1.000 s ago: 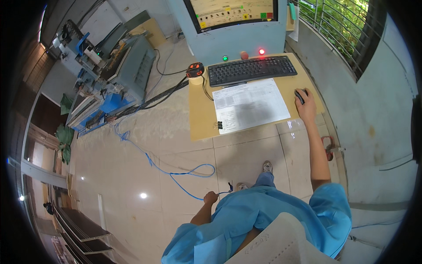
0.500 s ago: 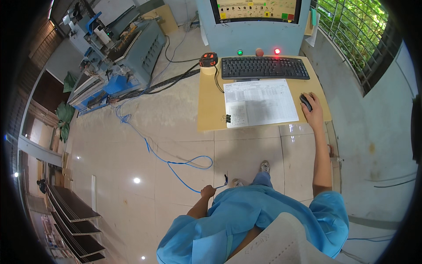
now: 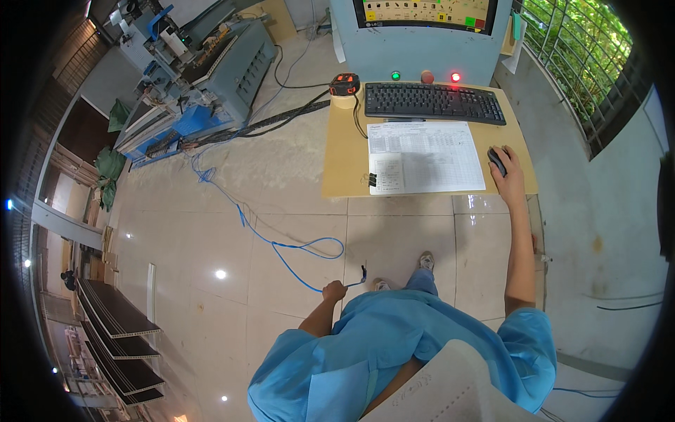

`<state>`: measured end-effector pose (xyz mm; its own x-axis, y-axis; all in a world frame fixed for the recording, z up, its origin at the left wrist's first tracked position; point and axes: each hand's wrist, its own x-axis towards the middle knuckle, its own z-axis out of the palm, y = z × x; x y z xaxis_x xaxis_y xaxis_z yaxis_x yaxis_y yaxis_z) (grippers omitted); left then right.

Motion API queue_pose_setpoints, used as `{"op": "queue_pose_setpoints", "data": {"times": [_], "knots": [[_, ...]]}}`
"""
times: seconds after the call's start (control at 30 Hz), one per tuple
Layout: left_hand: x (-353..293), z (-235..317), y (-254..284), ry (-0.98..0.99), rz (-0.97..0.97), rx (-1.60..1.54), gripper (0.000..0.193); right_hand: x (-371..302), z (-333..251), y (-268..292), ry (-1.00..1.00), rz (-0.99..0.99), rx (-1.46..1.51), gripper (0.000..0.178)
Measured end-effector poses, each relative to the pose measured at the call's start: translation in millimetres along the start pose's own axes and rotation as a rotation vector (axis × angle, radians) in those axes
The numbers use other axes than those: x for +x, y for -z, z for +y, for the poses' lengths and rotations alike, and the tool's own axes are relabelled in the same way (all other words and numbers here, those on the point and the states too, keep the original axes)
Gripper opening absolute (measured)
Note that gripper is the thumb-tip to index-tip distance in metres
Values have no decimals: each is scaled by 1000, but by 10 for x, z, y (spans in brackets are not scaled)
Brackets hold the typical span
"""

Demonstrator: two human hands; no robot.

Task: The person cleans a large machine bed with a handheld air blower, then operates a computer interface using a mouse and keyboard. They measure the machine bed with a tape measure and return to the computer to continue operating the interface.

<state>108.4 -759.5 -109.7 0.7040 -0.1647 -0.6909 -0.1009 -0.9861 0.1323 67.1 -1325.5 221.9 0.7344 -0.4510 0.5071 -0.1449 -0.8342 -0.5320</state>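
Note:
My right hand (image 3: 512,177) rests over a black computer mouse (image 3: 497,162) at the right side of a wooden desk board (image 3: 343,163). Down by my waist, my left hand (image 3: 335,290) is closed around a thin blue hose (image 3: 285,264). The hose ends just past that hand in a small dark fitting (image 3: 364,273) whose kind is hard to make out. Left of the mouse lie printed sheets (image 3: 443,158) with a black binder clip (image 3: 373,180) at their lower left corner. Behind them sits a black keyboard (image 3: 434,103).
An orange-and-black tape measure (image 3: 344,84) tops a roll beside the keyboard. A grey console (image 3: 418,50) with a screen and lit buttons rises behind. At far left stands a machine (image 3: 228,84), its cables crossing the floor. Dark panels (image 3: 119,309) are stacked at lower left.
The view has shifted slightly, so the desk and console appear a little farther right and higher. Both hands keep their holds on the mouse and the hose.

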Motion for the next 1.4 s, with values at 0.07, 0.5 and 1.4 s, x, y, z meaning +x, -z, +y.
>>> {"op": "queue_pose_setpoints", "data": {"times": [0.07, 0.5, 1.4], "knots": [[-19, 6, -11, 0, 14, -4, 46, 0, 6, 8, -14, -10, -15, 41], [-53, -39, -87, 4, -18, 25, 49, -9, 68, -25, 7, -10, -16, 38], [-265, -227, -102, 58, 28, -22, 47, 373, -2780, 1276, 1316, -153, 641, 66]]}}
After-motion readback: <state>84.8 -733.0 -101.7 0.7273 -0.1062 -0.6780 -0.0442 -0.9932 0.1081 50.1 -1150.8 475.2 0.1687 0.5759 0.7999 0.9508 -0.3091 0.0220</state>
